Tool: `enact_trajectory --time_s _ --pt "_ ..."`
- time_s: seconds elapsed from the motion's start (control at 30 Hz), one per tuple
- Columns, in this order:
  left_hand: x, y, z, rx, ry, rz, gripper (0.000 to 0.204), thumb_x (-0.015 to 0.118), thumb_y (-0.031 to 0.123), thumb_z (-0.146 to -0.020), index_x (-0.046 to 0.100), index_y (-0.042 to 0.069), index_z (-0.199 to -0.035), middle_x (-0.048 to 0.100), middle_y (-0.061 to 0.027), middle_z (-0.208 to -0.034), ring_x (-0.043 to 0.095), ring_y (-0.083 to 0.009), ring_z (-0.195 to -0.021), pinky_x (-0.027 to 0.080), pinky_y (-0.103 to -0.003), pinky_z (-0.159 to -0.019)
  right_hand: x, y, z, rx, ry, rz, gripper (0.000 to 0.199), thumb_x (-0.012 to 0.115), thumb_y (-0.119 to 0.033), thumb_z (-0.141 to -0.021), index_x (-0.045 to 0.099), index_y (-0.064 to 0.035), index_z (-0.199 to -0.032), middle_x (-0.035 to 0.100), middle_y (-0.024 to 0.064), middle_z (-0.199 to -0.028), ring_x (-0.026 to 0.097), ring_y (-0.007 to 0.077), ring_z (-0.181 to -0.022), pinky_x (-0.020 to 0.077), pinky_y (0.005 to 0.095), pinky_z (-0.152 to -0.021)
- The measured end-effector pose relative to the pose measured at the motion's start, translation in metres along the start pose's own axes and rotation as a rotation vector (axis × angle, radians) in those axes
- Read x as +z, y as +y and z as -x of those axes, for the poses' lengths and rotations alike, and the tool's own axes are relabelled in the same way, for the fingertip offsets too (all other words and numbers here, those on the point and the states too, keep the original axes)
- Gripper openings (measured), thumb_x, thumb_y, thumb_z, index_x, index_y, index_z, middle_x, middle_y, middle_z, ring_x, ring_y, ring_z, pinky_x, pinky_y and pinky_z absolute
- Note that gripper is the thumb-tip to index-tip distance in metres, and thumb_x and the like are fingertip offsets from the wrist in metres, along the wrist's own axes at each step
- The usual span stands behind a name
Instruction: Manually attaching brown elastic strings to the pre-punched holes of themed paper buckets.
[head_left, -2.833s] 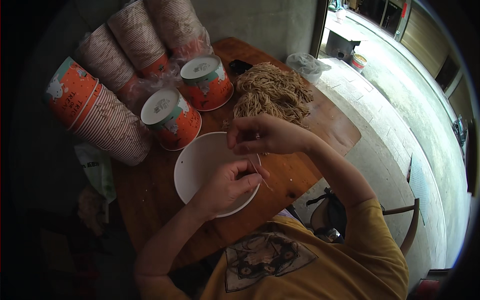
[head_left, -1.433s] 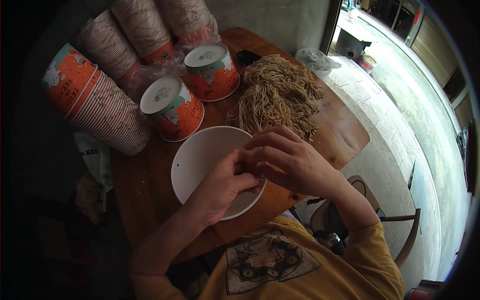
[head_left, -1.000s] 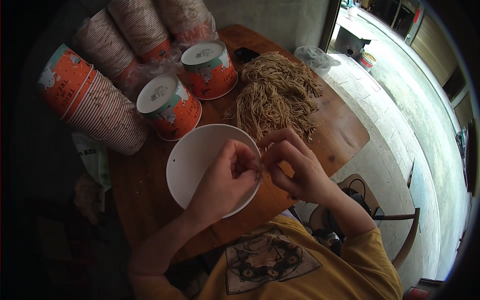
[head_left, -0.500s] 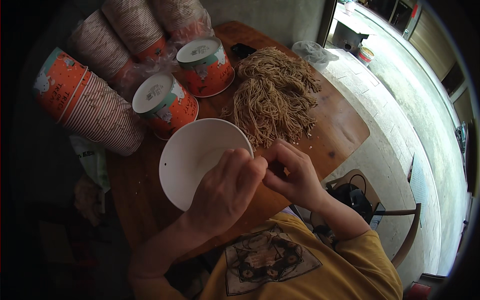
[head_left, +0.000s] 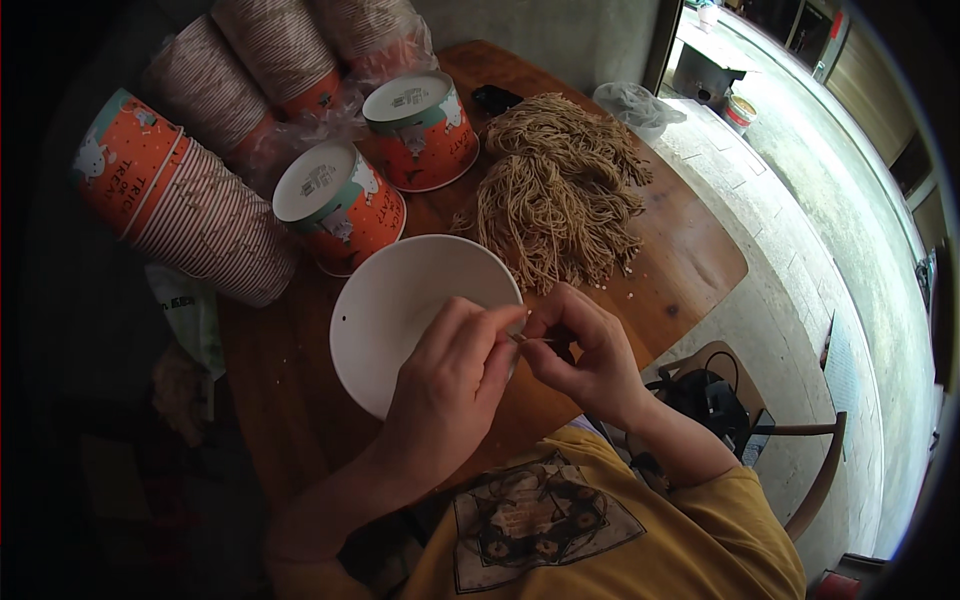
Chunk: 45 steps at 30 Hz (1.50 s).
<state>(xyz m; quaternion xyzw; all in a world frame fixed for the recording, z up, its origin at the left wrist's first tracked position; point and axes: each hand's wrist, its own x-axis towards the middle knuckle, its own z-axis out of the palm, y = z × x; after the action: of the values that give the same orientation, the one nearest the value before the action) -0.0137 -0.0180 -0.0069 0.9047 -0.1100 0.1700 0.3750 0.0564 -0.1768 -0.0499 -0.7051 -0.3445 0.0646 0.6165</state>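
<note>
A white-lined paper bucket [head_left: 375,295] lies tilted with its mouth toward me, a small punched hole showing in its left wall. My left hand [head_left: 455,360] reaches across the mouth, fingers pinched at the right rim. Close against it, my right hand [head_left: 588,350] has thumb and forefinger pinched together. Between the fingertips a short bit of thin tan cord [head_left: 520,338] shows; most of it is hidden by my fingers. Just beyond the hands spreads a heap of tan cords [head_left: 560,190].
Two orange printed buckets, one nearer [head_left: 340,210] and one farther [head_left: 420,130], stand upside down on the wooden table [head_left: 690,270]. Nested bucket stacks [head_left: 200,210] fill the left and back, some in clear plastic. A chair [head_left: 825,470] holding a black bag [head_left: 705,395] stands at right.
My left fingers have loosened and shifted slightly at the rim, and a bit of cord now shows between the hands. The whole view has moved a little.
</note>
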Motion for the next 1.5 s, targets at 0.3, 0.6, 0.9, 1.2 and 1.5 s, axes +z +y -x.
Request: enact_trajectory --time_s 0.3,0.6,0.9,1.2,1.5 --pt "0.002 -0.002 -0.008 -0.056 -0.087 0.077 0.013 0.059 -0.003 -0.08 0.053 0.002 -0.09 0.053 -0.0103 -0.087 0.06 -0.0261 -0.075 0.05 -0.035 -0.062 -0.004 -0.002 0.007 -0.027 0.009 0.091 0.014 0.065 -0.006 -0.079 0.055 -0.0027 -0.088 0.053 0.0047 -0.082 0.057 0.0124 -0.065 0.0464 0.0237 -0.054" --pt "0.005 -0.007 -0.007 0.051 -0.038 0.068 0.02 0.059 -0.008 -0.076 0.046 0.001 -0.088 0.051 -0.0098 -0.084 0.059 -0.0239 -0.072 0.051 -0.033 -0.059 0.005 0.001 0.008 -0.048 0.06 0.058 0.014 0.065 -0.007 -0.079 0.055 -0.003 -0.088 0.052 0.0056 -0.082 0.058 0.0142 -0.065 0.0481 0.0252 -0.054" --pt "0.003 -0.004 -0.006 -0.257 -0.07 0.25 0.016 0.059 -0.002 -0.083 0.052 0.001 -0.097 0.057 -0.0082 -0.085 0.061 -0.017 -0.075 0.051 -0.029 -0.062 0.007 0.005 0.007 -0.065 0.099 0.066 0.014 0.065 -0.006 -0.08 0.055 -0.0028 -0.089 0.052 0.0052 -0.082 0.058 0.0139 -0.065 0.0473 0.0243 -0.054" --pt "-0.007 -0.009 -0.011 -0.606 -0.236 0.599 0.015 0.055 0.013 -0.092 0.057 0.0 -0.099 0.059 -0.0018 -0.086 0.055 -0.0065 -0.078 0.047 -0.022 -0.068 0.006 0.007 0.005 -0.081 0.119 0.082 0.012 0.065 -0.005 -0.08 0.057 -0.0035 -0.089 0.053 0.0045 -0.082 0.056 0.0125 -0.062 0.0458 0.0242 -0.052" --pt "-0.02 -0.019 -0.031 -0.825 -0.461 0.769 0.021 0.057 0.02 -0.092 0.059 0.002 -0.102 0.059 0.0006 -0.088 0.051 -0.0053 -0.076 0.042 -0.019 -0.072 0.004 0.011 0.003 -0.276 0.254 0.245 0.021 0.068 -0.004 -0.075 0.06 -0.0073 -0.094 0.054 0.0035 -0.083 0.056 0.0159 -0.063 0.0461 0.0258 -0.052"
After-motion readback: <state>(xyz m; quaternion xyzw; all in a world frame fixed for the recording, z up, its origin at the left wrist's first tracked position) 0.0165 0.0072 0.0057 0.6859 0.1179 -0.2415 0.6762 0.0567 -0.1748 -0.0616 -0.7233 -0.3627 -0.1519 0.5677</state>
